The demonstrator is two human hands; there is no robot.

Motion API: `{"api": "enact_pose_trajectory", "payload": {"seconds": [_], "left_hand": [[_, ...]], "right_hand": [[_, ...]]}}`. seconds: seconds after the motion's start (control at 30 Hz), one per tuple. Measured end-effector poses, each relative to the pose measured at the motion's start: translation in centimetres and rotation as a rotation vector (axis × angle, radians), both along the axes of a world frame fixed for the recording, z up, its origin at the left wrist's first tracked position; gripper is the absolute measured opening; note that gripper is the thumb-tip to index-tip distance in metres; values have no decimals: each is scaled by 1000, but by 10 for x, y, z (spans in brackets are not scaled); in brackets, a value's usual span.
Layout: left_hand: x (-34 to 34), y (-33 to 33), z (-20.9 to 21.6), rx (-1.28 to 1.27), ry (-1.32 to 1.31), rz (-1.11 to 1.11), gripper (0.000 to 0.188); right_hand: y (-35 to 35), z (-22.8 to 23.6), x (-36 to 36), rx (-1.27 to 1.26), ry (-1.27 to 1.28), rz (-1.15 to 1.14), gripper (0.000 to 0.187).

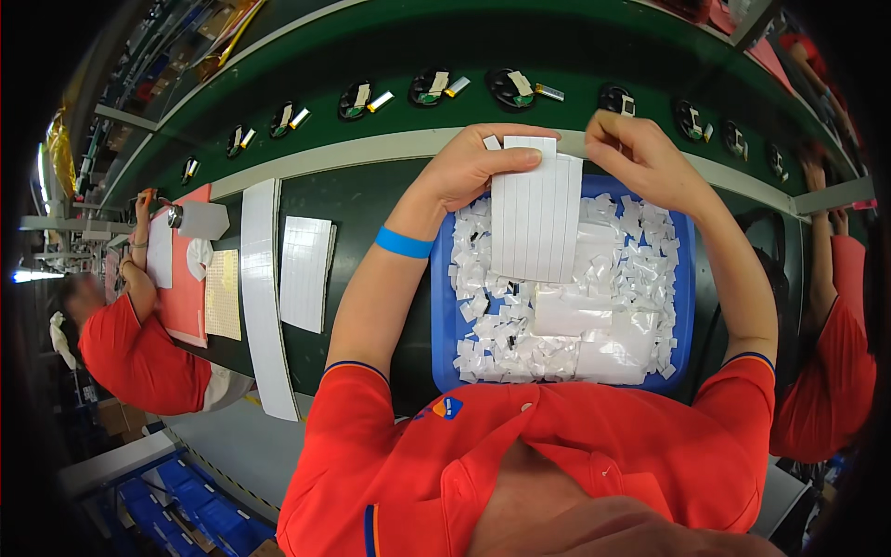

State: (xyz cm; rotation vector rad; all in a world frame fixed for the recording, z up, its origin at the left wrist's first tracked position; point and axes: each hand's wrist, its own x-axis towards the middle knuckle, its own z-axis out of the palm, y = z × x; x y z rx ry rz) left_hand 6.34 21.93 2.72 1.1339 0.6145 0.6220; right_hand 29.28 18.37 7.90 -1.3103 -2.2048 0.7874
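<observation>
My left hand point(487, 165) grips a stack of white lined sheets point(535, 223) near its upper end, the thumb pressed on the front. A small white piece point(492, 144) sticks up beside the thumb. To the right of the sheets, my right hand point(645, 160) is raised with thumb and forefinger pinched together; what they hold, if anything, is too small to make out. Under both hands lies a blue tray point(443, 316) full of small white cut pieces point(473, 357) and several larger white strips point(617, 345). The sheets hang over the tray's far part.
Beyond a pale rail, several black round devices point(511, 88) with small silver batteries point(549, 92) stand along a green belt point(603, 51). Left of the tray lie more lined sheets point(308, 269) and a long white board point(267, 306). Co-workers in red point(144, 357) sit at both sides.
</observation>
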Motion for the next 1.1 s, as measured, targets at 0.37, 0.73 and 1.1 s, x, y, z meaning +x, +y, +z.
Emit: {"api": "enact_pose_trajectory", "payload": {"seconds": [0.37, 0.73, 1.1], "left_hand": [[5, -4, 2, 43, 0, 19, 41], [3, 0, 1, 29, 67, 28, 23], [0, 1, -2, 77, 68, 23, 24]], "right_hand": [[7, 1, -25, -35, -85, -9, 17], [85, -27, 14, 187, 149, -60, 17], [164, -74, 29, -211, 10, 69, 14]]}}
